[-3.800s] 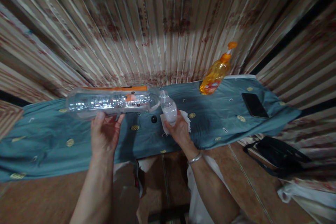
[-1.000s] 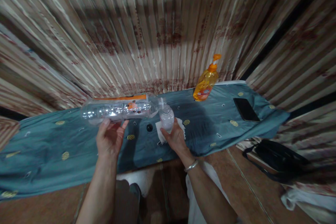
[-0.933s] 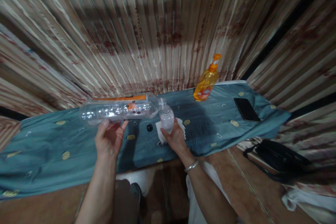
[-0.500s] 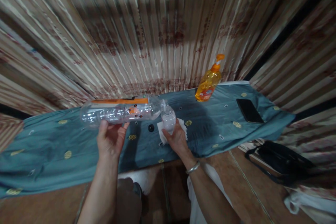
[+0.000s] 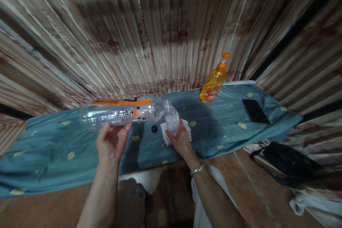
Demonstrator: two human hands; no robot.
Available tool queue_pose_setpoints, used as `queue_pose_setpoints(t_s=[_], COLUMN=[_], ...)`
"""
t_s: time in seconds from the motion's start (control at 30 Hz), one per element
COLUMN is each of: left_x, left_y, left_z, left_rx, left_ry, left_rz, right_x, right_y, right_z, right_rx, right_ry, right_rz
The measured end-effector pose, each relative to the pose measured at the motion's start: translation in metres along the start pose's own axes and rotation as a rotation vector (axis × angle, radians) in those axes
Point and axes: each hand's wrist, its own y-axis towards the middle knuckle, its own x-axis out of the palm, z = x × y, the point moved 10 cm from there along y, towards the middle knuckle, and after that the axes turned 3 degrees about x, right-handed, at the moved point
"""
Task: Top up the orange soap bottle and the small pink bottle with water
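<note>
My left hand (image 5: pixel 112 140) is closed around the underside of a large clear plastic bottle (image 5: pixel 120 113) with an orange label, held nearly level with its neck to the right. In my right hand (image 5: pixel 181 137) is a small clear bottle (image 5: pixel 172 119), whitish inside, standing nearly upright. The large bottle's mouth meets the top of the small one; whether liquid passes between them I cannot tell. Beneath the small bottle lies a piece of white paper (image 5: pixel 188 132), partly covered by my right hand. A black cap (image 5: pixel 154 128) rests on the cloth between my hands.
A teal cloth with yellow pineapples (image 5: pixel 213 121) covers the low surface. An orange pump bottle (image 5: pixel 212 85) stands at the back, and a black phone (image 5: pixel 255 111) lies at the right. A black bag (image 5: pixel 285 162) sits below on the right. Pleated curtains (image 5: pixel 171 42) hang behind.
Both hands keep their hold on the two bottles, mouths still together. The large bottle has shifted very slightly left; the view itself has moved a little.
</note>
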Motion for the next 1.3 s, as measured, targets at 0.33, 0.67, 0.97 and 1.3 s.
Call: queue_pose_setpoints(t_s=[0.33, 0.67, 0.97, 1.3], left_x=[0.004, -0.005, 0.002, -0.015], left_y=[-0.001, 0.001, -0.003, 0.002], left_z=[0.003, 0.002, 0.004, -0.002], left_rx=[-0.009, -0.028, -0.042, -0.025], left_ry=[-0.005, -0.037, -0.010, 0.046], left_rz=[-0.028, -0.011, -0.075, -0.033], right_x=[-0.002, 0.000, -0.001, 0.002], right_y=[0.001, -0.001, -0.001, -0.003], right_z=[-0.002, -0.003, -0.005, -0.005], right_rx=[-0.002, -0.037, -0.020, -0.027], right_ry=[0.005, -0.017, -0.017, -0.045], right_rz=[-0.021, 0.003, -0.005, 0.000])
